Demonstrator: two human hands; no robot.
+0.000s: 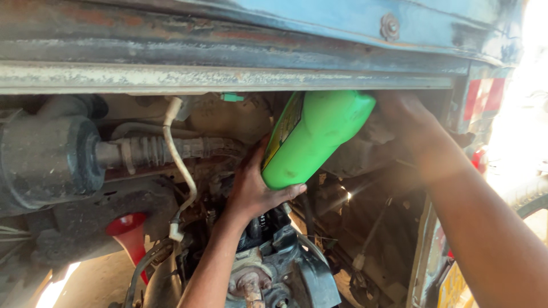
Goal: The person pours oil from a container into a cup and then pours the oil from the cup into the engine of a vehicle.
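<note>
Pouring from green bottle (311, 137), tipped neck-down into engine bay under rusty blue body panel (228, 45).

How to do it well, by judgement: keep neck end low and steady over filler, base end raised only gradually so flow doesn't glug; keep both hands on, lower one steering, upper one setting tilt. Filler opening itself hidden behind left hand & bottle, so can't tell if spout sits in or just above it — worth checking alignment by feel before tilting more. Avoid knocking white cable (180, 165) and ribbed hose (165, 149) just to the left. Dark round housing (48, 162) further left, well apart. Red part (128, 234) lower left, not involved.

Grip:
- Left hand (254, 191) wrapped around lower end of bottle, fingers curled under & behind, thumb across front edge; closed firmly on it, palm touching plastic.
- Right hand (408, 122) up at raised base end, pressed against bottle's upper right corner; fingers mostly hidden behind bottle and in shadow under panel, so seems to be holding it, exact closure hard to tell.

Bottle location: centre of view, slanting from upper right down to lower left, between both hands, above greasy engine parts (285, 268), label side facing left.
</note>
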